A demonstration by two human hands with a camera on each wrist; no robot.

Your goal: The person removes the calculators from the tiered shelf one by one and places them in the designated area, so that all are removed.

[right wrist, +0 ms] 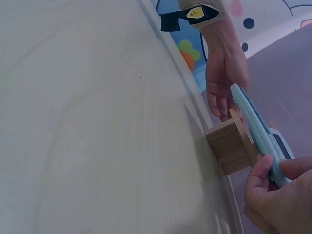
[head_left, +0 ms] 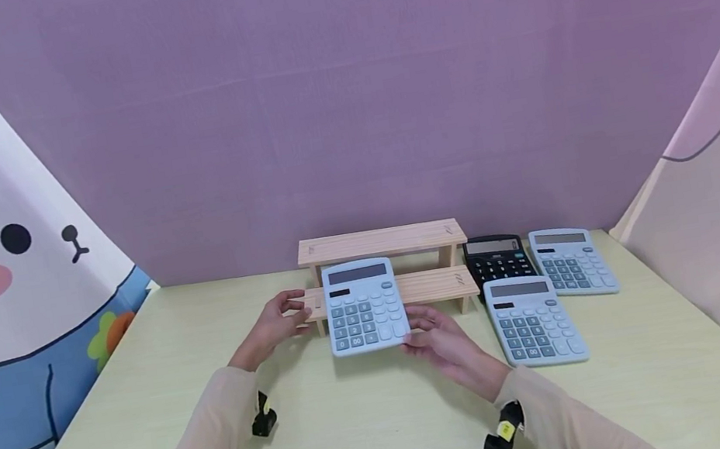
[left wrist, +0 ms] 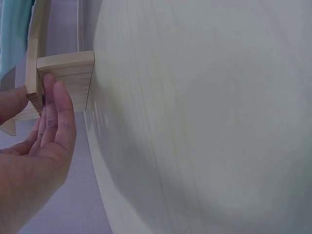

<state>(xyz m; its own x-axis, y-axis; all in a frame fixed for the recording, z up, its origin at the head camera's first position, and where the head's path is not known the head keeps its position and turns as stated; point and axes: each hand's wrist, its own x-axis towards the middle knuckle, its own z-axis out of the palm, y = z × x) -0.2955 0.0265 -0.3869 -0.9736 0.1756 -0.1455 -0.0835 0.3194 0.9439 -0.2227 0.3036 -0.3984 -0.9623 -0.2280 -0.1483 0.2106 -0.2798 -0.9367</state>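
Observation:
A light blue calculator tilts up over the lower step of a two-step wooden stand, its keys facing up. At its lower right corner my right hand pinches it, thumb on the key side and fingers behind, as the right wrist view also shows the calculator edge-on. My left hand holds the left end of the stand's lower step. In the left wrist view its thumb and fingers lie on opposite faces of the step board.
To the right of the stand lie a black calculator and two more light blue calculators, one behind and one in front. A purple backdrop rises behind the pale wood-grain table. Printed cloth hangs at the left.

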